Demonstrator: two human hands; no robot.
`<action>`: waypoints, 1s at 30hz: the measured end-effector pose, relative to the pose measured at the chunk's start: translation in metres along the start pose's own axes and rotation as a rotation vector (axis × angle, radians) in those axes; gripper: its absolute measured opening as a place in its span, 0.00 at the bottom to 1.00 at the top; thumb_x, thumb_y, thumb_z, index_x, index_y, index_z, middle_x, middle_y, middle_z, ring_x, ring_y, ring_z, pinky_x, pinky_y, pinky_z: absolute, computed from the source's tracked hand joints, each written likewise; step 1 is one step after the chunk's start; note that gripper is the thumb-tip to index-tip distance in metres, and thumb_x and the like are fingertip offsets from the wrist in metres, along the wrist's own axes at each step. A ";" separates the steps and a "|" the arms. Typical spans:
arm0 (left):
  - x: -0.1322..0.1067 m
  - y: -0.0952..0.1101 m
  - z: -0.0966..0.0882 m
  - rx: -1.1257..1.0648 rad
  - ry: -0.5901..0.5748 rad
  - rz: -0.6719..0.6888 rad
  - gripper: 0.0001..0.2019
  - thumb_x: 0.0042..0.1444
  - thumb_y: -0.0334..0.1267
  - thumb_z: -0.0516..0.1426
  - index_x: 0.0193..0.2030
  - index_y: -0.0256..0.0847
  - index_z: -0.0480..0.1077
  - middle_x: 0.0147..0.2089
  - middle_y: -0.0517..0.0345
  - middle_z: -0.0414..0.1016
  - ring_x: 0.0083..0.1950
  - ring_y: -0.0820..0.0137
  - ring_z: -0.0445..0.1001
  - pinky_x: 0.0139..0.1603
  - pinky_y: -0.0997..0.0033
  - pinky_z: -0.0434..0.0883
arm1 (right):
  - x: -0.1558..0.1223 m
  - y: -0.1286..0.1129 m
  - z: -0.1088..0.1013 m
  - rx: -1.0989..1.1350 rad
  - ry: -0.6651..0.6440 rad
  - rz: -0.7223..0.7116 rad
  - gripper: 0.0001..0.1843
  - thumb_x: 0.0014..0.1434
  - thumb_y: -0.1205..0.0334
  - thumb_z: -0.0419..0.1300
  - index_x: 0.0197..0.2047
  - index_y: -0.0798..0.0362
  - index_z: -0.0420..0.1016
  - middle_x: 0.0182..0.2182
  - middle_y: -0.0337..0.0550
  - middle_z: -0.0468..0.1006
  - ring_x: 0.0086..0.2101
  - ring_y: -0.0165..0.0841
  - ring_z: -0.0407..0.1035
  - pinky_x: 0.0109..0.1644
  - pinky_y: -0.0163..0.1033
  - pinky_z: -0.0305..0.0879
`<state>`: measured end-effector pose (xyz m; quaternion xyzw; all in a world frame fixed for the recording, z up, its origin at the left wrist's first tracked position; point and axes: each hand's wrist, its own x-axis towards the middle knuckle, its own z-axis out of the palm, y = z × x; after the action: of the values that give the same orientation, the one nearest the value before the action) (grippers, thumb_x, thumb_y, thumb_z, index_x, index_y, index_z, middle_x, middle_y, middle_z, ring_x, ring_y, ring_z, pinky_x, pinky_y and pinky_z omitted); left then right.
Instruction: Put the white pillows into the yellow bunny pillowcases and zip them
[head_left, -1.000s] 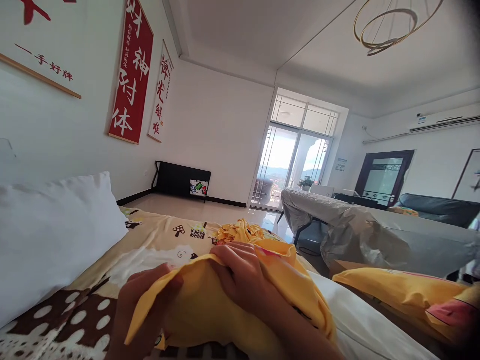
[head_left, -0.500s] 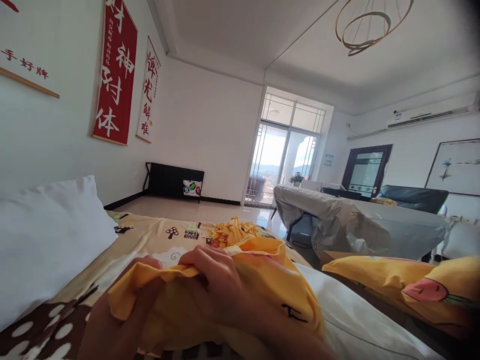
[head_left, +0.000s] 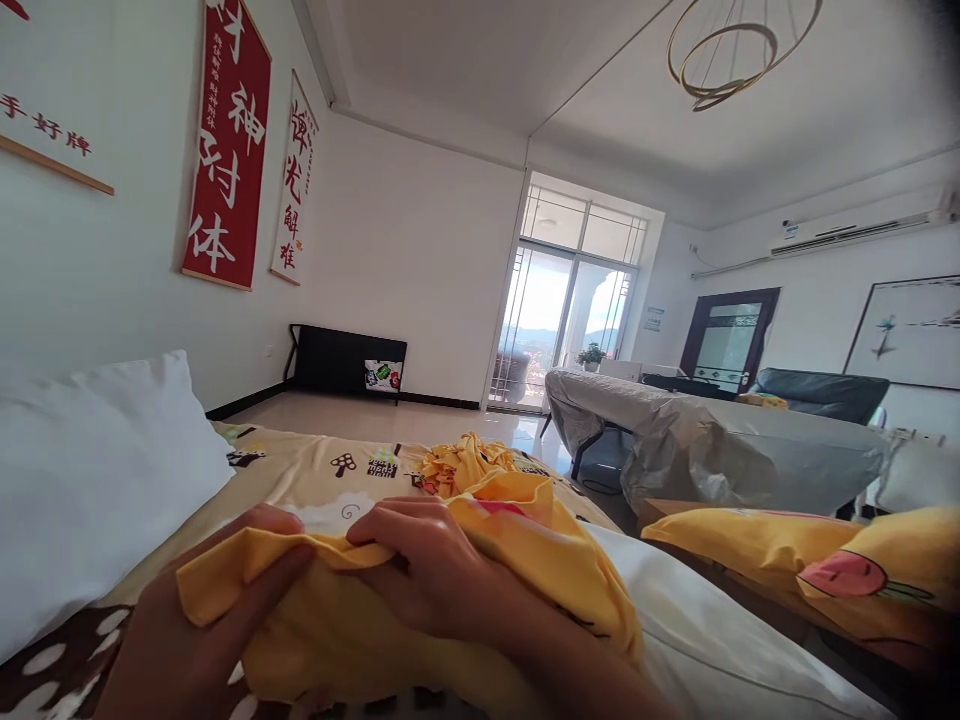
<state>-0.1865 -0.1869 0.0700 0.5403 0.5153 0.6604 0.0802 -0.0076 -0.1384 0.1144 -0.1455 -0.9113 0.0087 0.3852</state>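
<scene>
Sunlit bed [head_left: 315, 470]: both hands grip the yellow cloth [head_left: 390, 610], left hand [head_left: 187, 640] at eight o'clock, right hand [head_left: 427, 570] centre; cloth runs left-right.

Yellow cloth [head_left: 517, 560]: soft, plain yellow fabric with a pink patch near its far edge and a small black mark on its right side. Rumpled and bunched, not flat. Lies near the viewer on the bed, low and centre in the scene, draped over a white pillow at its right. Its near-left edge is folded over and pinched between the left hand [head_left: 187, 640] and right hand [head_left: 427, 575], both closed on it.
</scene>
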 end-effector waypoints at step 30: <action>-0.006 0.012 0.021 -0.354 0.049 0.299 0.05 0.49 0.40 0.62 0.27 0.44 0.72 0.31 0.61 0.70 0.33 0.72 0.68 0.31 0.76 0.66 | 0.007 -0.018 -0.010 -0.110 -0.244 0.286 0.07 0.52 0.68 0.58 0.36 0.51 0.70 0.33 0.38 0.74 0.35 0.30 0.65 0.38 0.33 0.57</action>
<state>-0.1623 -0.1840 0.0732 0.5720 0.3073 0.7579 0.0624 -0.0097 -0.1545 0.1289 -0.2920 -0.9204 0.0309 0.2581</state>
